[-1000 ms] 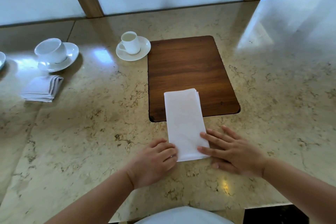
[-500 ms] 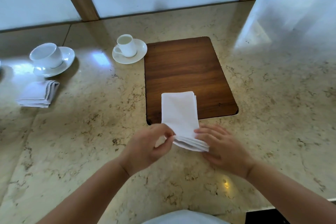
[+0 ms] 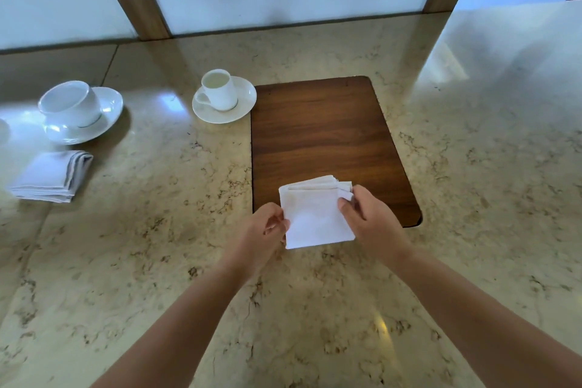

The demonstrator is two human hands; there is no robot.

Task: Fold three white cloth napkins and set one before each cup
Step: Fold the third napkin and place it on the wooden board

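Nearest, both hands pinch a folded white napkin [image 3: 315, 217]: the left hand [image 3: 264, 230] grips its edge at 9 o'clock, the right hand [image 3: 368, 217] grips its corner at 2 o'clock. The napkin overlaps the near edge of a dark wooden board [image 3: 324, 135] set in the marble worktop [image 3: 157, 261]. Farther, at 10 o'clock, another folded napkin [image 3: 52, 176] lies before a wide cup [image 3: 71, 104] on its saucer [image 3: 104, 116]. At 11 o'clock, a small cup [image 3: 220, 90] stands on a saucer [image 3: 242, 101] just beside the board's far corner.
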